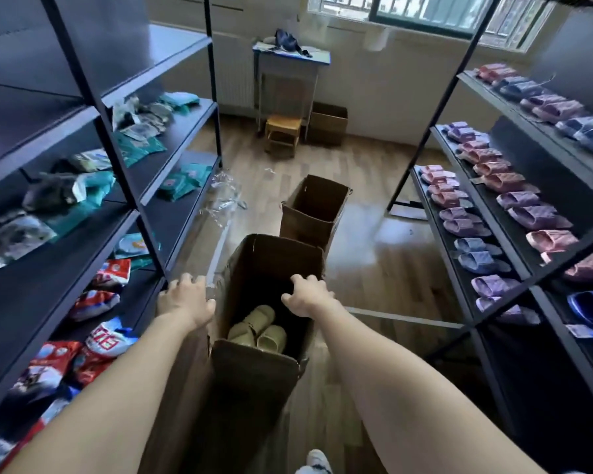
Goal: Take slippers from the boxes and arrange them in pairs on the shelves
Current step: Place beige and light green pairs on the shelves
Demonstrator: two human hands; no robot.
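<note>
A tall open cardboard box [250, 388] stands on the floor in front of me. At its bottom lie a few olive-green slippers [259, 328]. My left hand [185, 301] grips the box's left flap, fingers curled over its edge. My right hand [307, 295] grips the right rim of the same box. A second open cardboard box [308, 213] stands just behind it; its inside is dark. On the right, a black shelf rack [459, 268] carries pairs of pink, purple and blue slippers [476, 256] in rows.
A black rack on the left [124, 186] holds teal, grey and red packets. Clear plastic wrap [223, 196] lies on the wooden floor. At the back stand a small desk [290, 63], a yellow stool [283, 130] and another cardboard box [327, 123]. My shoe [317, 461] is below.
</note>
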